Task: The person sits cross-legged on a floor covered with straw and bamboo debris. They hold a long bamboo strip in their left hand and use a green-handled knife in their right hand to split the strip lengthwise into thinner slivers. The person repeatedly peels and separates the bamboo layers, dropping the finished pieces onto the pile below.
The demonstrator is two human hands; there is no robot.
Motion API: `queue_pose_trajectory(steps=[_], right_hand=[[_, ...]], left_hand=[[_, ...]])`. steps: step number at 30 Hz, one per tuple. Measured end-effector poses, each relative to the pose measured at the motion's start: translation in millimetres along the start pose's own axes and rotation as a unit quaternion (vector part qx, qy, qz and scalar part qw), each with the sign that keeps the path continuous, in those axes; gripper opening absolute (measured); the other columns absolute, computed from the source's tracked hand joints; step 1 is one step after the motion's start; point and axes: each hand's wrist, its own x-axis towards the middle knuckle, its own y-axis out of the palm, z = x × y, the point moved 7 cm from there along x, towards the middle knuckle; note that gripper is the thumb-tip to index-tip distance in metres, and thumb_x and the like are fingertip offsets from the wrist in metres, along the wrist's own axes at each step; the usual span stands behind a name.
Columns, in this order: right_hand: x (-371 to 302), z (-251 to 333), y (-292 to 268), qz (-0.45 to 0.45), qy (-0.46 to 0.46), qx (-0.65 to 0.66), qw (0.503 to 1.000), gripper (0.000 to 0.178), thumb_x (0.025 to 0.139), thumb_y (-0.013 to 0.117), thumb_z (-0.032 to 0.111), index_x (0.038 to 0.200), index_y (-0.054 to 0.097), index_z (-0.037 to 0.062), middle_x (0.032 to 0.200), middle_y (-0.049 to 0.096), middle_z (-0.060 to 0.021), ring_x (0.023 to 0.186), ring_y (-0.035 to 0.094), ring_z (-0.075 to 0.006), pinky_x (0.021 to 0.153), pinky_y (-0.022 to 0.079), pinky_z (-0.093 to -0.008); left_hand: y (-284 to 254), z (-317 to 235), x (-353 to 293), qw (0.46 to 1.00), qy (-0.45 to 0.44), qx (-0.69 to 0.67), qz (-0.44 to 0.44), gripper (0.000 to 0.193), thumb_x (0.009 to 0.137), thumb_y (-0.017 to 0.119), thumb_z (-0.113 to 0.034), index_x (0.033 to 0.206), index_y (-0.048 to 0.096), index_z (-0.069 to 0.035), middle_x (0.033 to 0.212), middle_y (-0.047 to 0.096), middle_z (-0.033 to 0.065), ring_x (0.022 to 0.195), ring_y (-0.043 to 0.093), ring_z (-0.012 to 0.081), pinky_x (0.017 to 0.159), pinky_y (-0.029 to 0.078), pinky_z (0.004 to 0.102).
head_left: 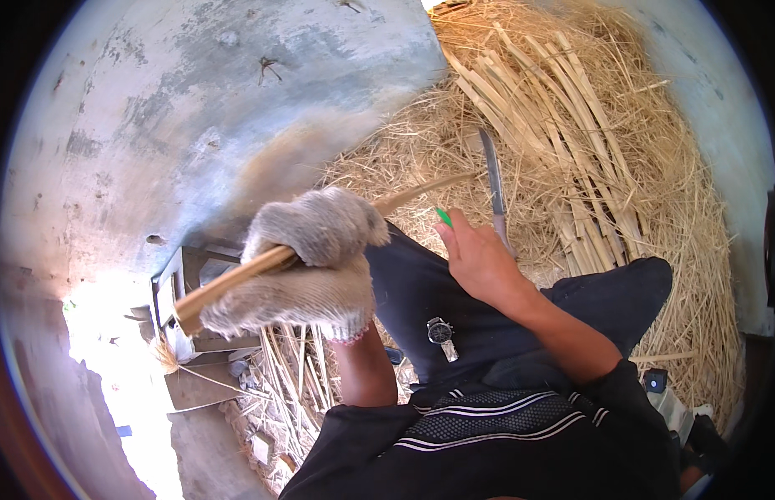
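Observation:
My left hand [312,258], in a thick grey-white knitted glove, is closed round a split bamboo strip [233,287]. One end of the strip sticks out toward the lower left. Its thinner far end [429,192] reaches to the right, past the glove, above the straw. My right hand [485,260] is bare and closed on a small green object [443,217]; only its tip shows, so its kind is hidden. Just beyond that hand, a long knife [494,179] lies on the straw with its blade pointing away from me.
Long split bamboo strips [571,125] lie on a heap of shavings [679,217] at the far right. A wristwatch [440,332] rests on my dark trousers. More thin strips [300,367] lie at lower left, near a box-like frame [183,283]. A weathered wall [195,108] rises on the left.

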Motion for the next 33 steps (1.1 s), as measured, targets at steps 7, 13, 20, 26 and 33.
queue_pose_trajectory(steps=[7, 13, 20, 26, 33], right_hand=[[7, -4, 2, -0.043, -0.061, 0.024, 0.997, 0.029, 0.099, 0.043, 0.027, 0.108, 0.049, -0.0003, 0.059, 0.056, -0.0274, 0.058, 0.057, -0.0490, 0.053, 0.043, -0.0557], [-7, 28, -4, -0.020, -0.092, 0.059, 0.994, 0.022, 0.098, 0.047, 0.021, 0.104, 0.051, 0.0004, 0.058, 0.054, -0.0253, 0.056, 0.056, -0.0455, 0.052, 0.041, -0.0517], [11, -27, 0, -0.062, -0.025, -0.030, 0.997, 0.024, 0.097, 0.048, 0.024, 0.103, 0.053, 0.0012, 0.062, 0.057, -0.0268, 0.059, 0.058, -0.0462, 0.056, 0.045, -0.0525], [3, 7, -7, -0.062, -0.082, 0.006, 0.995, 0.025, 0.096, 0.049, 0.025, 0.101, 0.053, 0.0011, 0.057, 0.055, -0.0252, 0.056, 0.058, -0.0451, 0.052, 0.046, -0.0520], [-15, 47, -19, -0.043, -0.140, 0.012, 0.989, 0.022, 0.095, 0.052, 0.024, 0.098, 0.054, 0.0021, 0.051, 0.054, -0.0203, 0.049, 0.058, -0.0411, 0.047, 0.047, -0.0494]], left_hand=[[-2, 4, -6, 1.000, 0.013, -0.007, -0.027, 0.079, 0.079, 0.026, -0.084, 0.064, 0.042, -0.008, 0.048, 0.034, 0.0011, 0.035, 0.035, 0.0179, 0.032, 0.036, 0.0347], [-14, 1, -2, 0.998, -0.012, 0.008, -0.054, 0.077, 0.078, 0.028, -0.085, 0.063, 0.040, -0.010, 0.048, 0.034, -0.0003, 0.036, 0.036, 0.0168, 0.031, 0.036, 0.0342], [-1, 3, 1, 0.995, -0.003, -0.033, 0.095, 0.075, 0.079, 0.036, -0.081, 0.058, 0.040, -0.010, 0.044, 0.038, 0.0010, 0.033, 0.038, 0.0168, 0.030, 0.039, 0.0343], [10, 0, 7, 0.983, -0.010, -0.019, 0.185, 0.071, 0.084, 0.040, -0.075, 0.057, 0.042, -0.010, 0.043, 0.038, 0.0007, 0.032, 0.041, 0.0162, 0.030, 0.041, 0.0325], [15, -2, 12, 0.964, -0.006, -0.017, 0.266, 0.068, 0.085, 0.043, -0.072, 0.056, 0.043, -0.011, 0.044, 0.041, 0.0003, 0.033, 0.043, 0.0159, 0.031, 0.042, 0.0313]])
